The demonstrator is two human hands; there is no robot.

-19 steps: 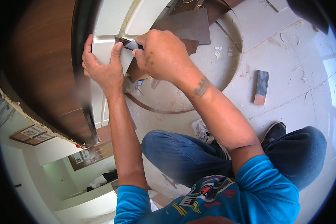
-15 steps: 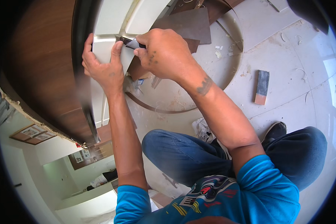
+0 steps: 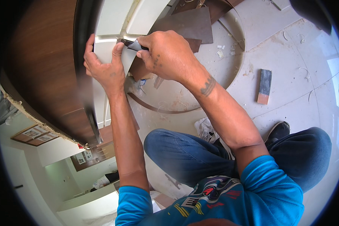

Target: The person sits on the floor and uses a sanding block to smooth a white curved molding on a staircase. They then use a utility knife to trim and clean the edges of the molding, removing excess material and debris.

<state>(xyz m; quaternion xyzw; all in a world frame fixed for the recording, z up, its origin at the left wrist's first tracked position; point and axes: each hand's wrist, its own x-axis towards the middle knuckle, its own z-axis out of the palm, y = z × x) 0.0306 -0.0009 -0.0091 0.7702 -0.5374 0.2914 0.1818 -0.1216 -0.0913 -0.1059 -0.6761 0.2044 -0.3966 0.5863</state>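
White grooved panel (image 3: 111, 19) at eleven o'clock is steadied by the wide-spread left hand (image 3: 105, 73), while the right hand (image 3: 167, 56) grips a cutter (image 3: 135, 45) at its groove (image 3: 106, 38), apparently trimming, so the next move probably calls for slow, controlled pressure.

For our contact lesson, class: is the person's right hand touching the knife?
Touching: the head view shows the right hand closed around the knife, whose grey part juts from the grip.

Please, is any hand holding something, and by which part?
The right hand grips the cutter knife by its handle; the left hand rests against the white panel.
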